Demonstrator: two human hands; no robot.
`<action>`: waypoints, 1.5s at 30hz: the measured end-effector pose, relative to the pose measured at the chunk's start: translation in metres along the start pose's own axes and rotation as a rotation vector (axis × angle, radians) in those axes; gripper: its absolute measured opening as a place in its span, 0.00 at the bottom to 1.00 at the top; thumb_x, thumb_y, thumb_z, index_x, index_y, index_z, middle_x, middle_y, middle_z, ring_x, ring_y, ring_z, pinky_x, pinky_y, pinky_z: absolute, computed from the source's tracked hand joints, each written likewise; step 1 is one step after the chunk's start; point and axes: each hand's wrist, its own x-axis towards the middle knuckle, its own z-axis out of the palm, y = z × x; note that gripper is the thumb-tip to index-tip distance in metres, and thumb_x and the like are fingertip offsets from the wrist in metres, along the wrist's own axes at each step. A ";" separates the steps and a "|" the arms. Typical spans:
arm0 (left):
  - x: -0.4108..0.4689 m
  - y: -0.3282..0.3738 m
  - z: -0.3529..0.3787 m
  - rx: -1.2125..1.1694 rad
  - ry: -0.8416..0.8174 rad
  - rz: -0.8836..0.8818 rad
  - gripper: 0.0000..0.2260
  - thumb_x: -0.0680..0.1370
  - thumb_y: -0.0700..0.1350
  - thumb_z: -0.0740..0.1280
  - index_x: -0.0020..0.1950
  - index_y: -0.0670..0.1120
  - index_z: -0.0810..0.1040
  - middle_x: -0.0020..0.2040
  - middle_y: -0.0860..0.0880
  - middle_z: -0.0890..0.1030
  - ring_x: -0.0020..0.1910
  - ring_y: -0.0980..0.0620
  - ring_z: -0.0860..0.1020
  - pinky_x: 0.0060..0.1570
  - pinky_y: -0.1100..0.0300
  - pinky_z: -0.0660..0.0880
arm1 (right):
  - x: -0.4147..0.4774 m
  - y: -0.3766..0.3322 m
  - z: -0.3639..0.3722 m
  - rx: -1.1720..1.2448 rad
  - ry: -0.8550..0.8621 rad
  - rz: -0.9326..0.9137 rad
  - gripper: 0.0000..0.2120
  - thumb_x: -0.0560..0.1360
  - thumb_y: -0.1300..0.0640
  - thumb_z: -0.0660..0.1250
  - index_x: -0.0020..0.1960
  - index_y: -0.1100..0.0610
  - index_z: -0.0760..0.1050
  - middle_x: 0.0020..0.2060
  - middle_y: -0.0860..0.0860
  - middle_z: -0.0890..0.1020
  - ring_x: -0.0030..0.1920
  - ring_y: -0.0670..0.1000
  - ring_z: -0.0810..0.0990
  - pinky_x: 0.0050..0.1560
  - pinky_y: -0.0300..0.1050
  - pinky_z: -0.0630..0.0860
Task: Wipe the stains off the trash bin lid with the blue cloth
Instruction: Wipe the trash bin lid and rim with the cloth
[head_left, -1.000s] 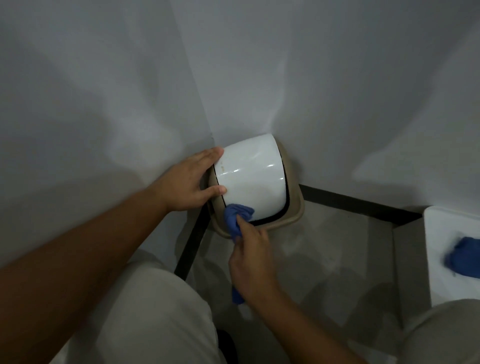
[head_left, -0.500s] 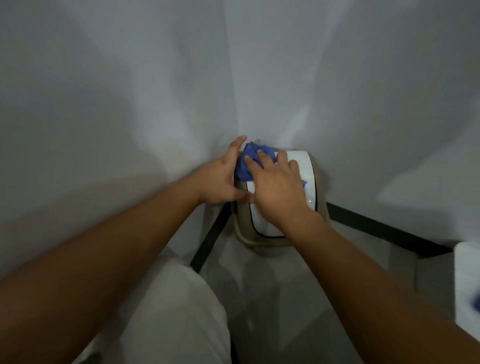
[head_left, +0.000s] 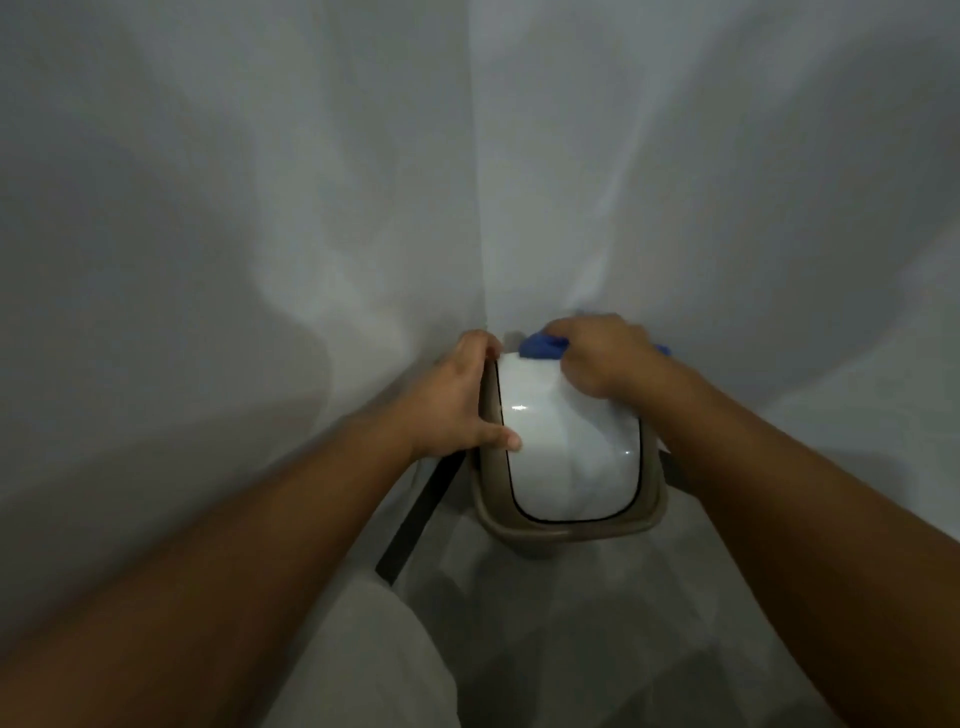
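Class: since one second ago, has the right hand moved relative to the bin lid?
Yes. The right hand with the cloth went from the lid's near edge to its far edge.

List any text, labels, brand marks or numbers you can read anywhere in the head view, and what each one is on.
None: no readable text in this view.
White trash bin lid: plain and glossy, only glare, no label or brand.
Tan bin rim: no markings seen.
Blue cloth under the right hand: no tag visible.
Walls: blank.
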 end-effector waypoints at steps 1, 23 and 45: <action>-0.002 0.000 0.001 -0.006 0.023 0.003 0.39 0.59 0.53 0.82 0.61 0.52 0.62 0.63 0.47 0.72 0.61 0.48 0.73 0.58 0.47 0.74 | 0.006 -0.009 -0.001 0.027 -0.045 -0.052 0.20 0.74 0.62 0.58 0.64 0.50 0.71 0.57 0.56 0.78 0.55 0.59 0.75 0.56 0.56 0.72; -0.007 0.001 0.000 0.353 0.034 0.307 0.30 0.71 0.56 0.73 0.67 0.45 0.69 0.67 0.46 0.70 0.60 0.47 0.74 0.56 0.60 0.69 | -0.084 0.027 0.064 -0.088 0.283 -0.338 0.35 0.73 0.60 0.61 0.75 0.45 0.52 0.76 0.47 0.54 0.75 0.51 0.45 0.73 0.62 0.44; 0.003 -0.007 0.007 0.475 -0.152 0.529 0.34 0.72 0.57 0.69 0.75 0.50 0.61 0.77 0.45 0.57 0.76 0.44 0.55 0.70 0.41 0.62 | -0.125 0.042 0.121 0.286 0.619 -0.141 0.29 0.70 0.68 0.65 0.69 0.55 0.67 0.71 0.59 0.64 0.71 0.66 0.56 0.68 0.65 0.51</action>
